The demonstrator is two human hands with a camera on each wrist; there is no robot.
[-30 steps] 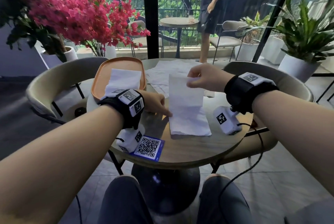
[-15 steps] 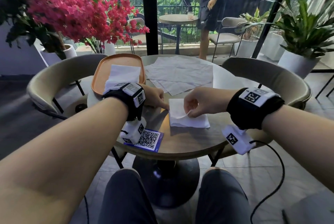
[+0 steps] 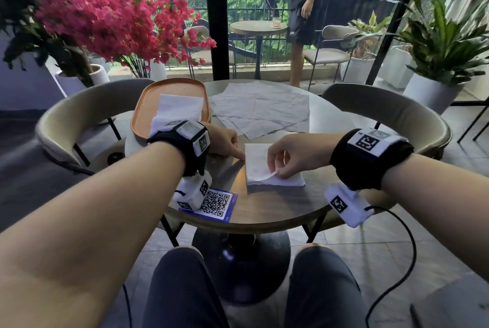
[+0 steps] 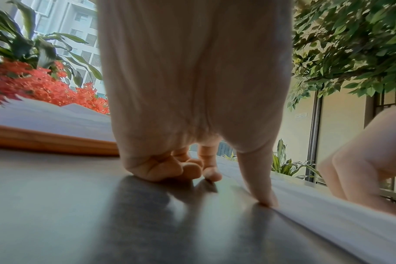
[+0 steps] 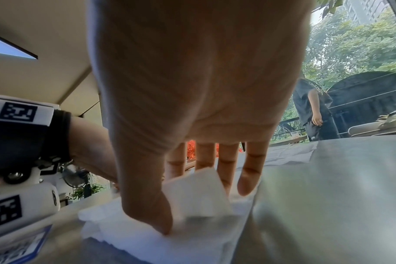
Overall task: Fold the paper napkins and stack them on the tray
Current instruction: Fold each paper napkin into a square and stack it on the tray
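no readable words; a qr code on the blue card (image 3: 215,203).

Napkin (image 3: 260,166): thin white paper, matt, soft and faintly crinkled; edges look fibrous in the right wrist view, though blur limits this. Loose sheets (image 3: 260,109): same matt paper, creased. Tray (image 3: 143,113): orange-brown, smooth satin finish, possibly wood. Desk (image 3: 264,206): smooth top with wood-grain look, semi-gloss, mirroring the fingers in the left wrist view. Chairs (image 3: 383,108): beige matt upholstery. Card (image 3: 215,203): glossy printed.
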